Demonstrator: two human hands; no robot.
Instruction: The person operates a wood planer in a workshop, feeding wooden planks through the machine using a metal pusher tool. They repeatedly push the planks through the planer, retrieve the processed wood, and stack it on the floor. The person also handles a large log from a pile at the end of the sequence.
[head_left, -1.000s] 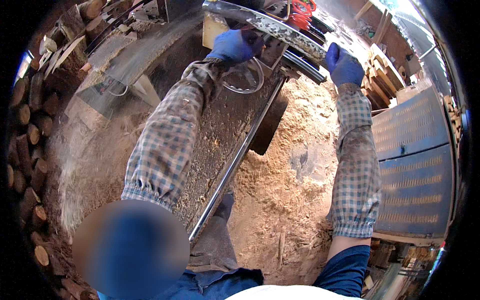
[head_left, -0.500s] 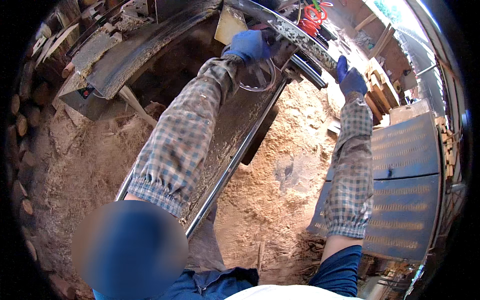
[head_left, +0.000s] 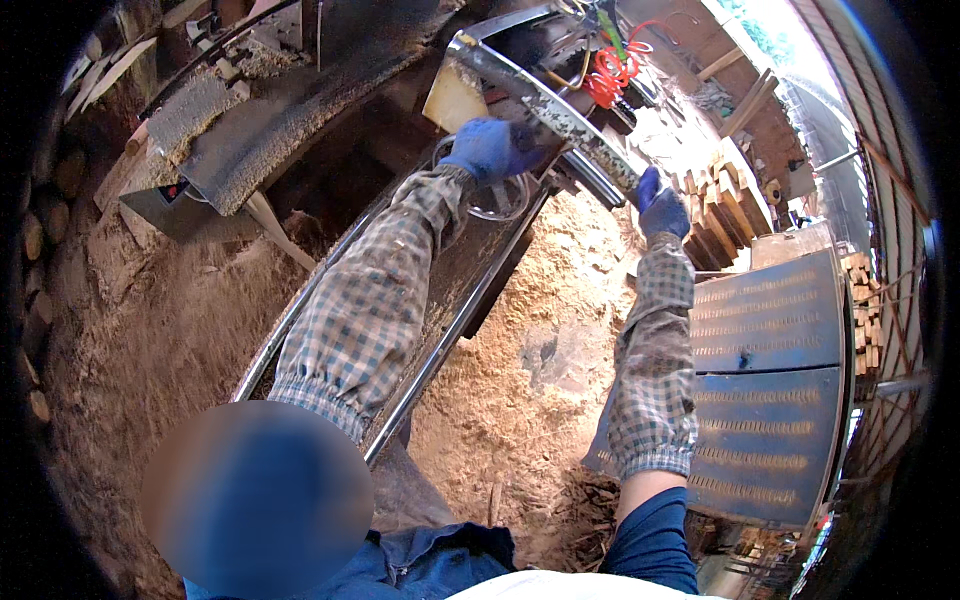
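My left hand (head_left: pixel 490 148), in a blue work glove, is closed at the machine just above a round rim (head_left: pixel 510 200) like a handwheel's. Its fingertips are lost in dark parts, so what they hold is hidden. Further right, my gloved right hand (head_left: pixel 662 208) is closed at the near end of a worn metal bar (head_left: pixel 575 125) with chipped paint. Checked sleeve covers run up both forearms. A pale yellowish plate (head_left: pixel 455 95) stands beside my left hand. Below the hands, a sawdust-covered bed with a shiny rail (head_left: pixel 440 355) slants toward me.
A coiled red air hose (head_left: pixel 612 75) hangs behind the bar. Stacked wood pieces (head_left: pixel 728 205) lie right of my right hand, above a blue slotted metal panel (head_left: pixel 768 330). Sawdust covers the ground (head_left: pixel 540 290). A dusty metal chute (head_left: pixel 270 125) juts out at left; log ends line the left edge.
The view has shifted, with the machine and wood stack lower in it. My right hand is nearer to my left hand, still at the bar's end. My left hand stays by the round rim.
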